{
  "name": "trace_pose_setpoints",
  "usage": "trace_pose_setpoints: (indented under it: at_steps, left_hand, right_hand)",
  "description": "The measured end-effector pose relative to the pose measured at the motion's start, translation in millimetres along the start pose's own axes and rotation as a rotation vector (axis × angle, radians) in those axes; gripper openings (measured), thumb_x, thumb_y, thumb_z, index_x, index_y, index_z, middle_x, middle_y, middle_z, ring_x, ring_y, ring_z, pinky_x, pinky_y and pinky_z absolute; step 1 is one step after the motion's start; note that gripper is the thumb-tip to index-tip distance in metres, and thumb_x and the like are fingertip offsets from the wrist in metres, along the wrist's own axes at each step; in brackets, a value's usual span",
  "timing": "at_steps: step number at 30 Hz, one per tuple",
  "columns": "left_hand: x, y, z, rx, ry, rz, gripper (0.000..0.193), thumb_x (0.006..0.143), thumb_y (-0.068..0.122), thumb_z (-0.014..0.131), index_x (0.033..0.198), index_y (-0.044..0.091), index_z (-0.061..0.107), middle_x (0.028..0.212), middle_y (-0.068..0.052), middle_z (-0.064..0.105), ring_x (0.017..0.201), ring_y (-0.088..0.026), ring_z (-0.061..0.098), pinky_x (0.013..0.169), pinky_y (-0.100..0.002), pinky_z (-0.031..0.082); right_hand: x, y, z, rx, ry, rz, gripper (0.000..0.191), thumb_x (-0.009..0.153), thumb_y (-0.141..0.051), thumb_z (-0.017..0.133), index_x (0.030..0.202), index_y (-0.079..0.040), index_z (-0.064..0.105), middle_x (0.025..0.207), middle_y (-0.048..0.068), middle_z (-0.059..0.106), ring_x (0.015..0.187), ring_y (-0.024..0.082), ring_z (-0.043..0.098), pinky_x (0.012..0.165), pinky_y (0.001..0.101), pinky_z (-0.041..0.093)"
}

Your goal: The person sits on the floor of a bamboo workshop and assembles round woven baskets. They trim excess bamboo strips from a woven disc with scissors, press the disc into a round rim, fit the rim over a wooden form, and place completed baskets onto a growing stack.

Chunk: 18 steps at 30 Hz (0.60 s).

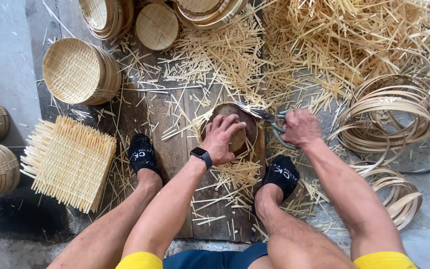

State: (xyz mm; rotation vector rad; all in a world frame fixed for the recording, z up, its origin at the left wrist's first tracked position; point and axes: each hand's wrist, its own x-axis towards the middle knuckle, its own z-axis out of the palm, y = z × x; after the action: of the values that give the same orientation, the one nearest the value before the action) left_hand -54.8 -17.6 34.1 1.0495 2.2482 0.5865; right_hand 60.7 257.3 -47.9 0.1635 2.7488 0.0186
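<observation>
Left hand (pixel 223 135) lay spread, fingers curled down over a round brown wooden form (pixel 235 130) that sat on the dark floor planks (pixel 175 149) between the person's two black-socked feet. A thin rim of woven bamboo showed around the form's edge, so a small basket (pixel 253 130) seemed to be clamped under it. Right hand (pixel 300 127) was closed around the green-grey handles of a pair of shears (pixel 267 118), whose blades stood parted at the basket's far rim.

By its look the basket would be light and springy, with splintery cut ends; pressing flat on the form from above seemed the safest hold, fingers kept clear of the blades.

No packages, labels or signs showed. A square woven mat (pixel 70 162) lay to the left, stacked round baskets (pixel 78 71) beyond it, coiled bamboo hoops (pixel 399 104) to the right, and offcut slivers (pixel 235 55) were strewn all about.
</observation>
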Motion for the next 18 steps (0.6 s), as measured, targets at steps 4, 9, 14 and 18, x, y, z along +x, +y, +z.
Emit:
trace_pose_setpoints:
  at_steps: [4,9,14,18]
  left_hand:
    - [-1,7,2,0.019,-0.007,-0.023,0.09,0.052,0.023,0.089,0.134,0.028,0.052,0.147,-0.003,0.043,0.142,-0.037,0.031,0.11,-0.062,0.03]
    - [8,7,2,0.1,-0.08,0.069,0.082,0.056,0.024,0.086,0.131,0.029,0.056,0.146,-0.002,0.048,0.143,-0.036,0.033,0.109,-0.06,0.033]
    - [4,0,5,0.169,0.036,0.205,0.093,0.042,0.025,0.091,0.129,0.022,0.057,0.145,-0.008,0.046,0.143,-0.041,0.031,0.109,-0.066,0.025]
    - [-6,23,40,-0.034,0.5,-0.272,0.101,0.055,0.04,0.094,0.142,0.016,0.049,0.145,-0.016,0.042,0.138,-0.041,0.033,0.112,-0.061,0.03]
  right_hand:
    - [-8,12,-4,0.019,0.218,-0.034,0.04,0.08,-0.042,0.069,0.092,-0.004,0.065,0.088,0.014,0.065,0.081,0.025,0.063,0.067,0.037,0.056]
    - [-3,-2,4,-0.031,0.345,-0.034,0.05,0.063,-0.047,0.074,0.081,-0.001,0.065,0.076,0.014,0.064,0.072,0.026,0.064,0.064,0.038,0.058]
    - [-11,18,0,0.072,0.017,-0.006,0.034,0.1,-0.039,0.061,0.1,-0.006,0.064,0.093,0.014,0.064,0.086,0.023,0.064,0.078,0.0388,0.057]
    - [-10,9,-11,0.074,0.266,-0.058,0.063,0.076,-0.058,0.076,0.095,0.001,0.064,0.091,0.016,0.063,0.086,0.028,0.062,0.079,0.0403,0.055]
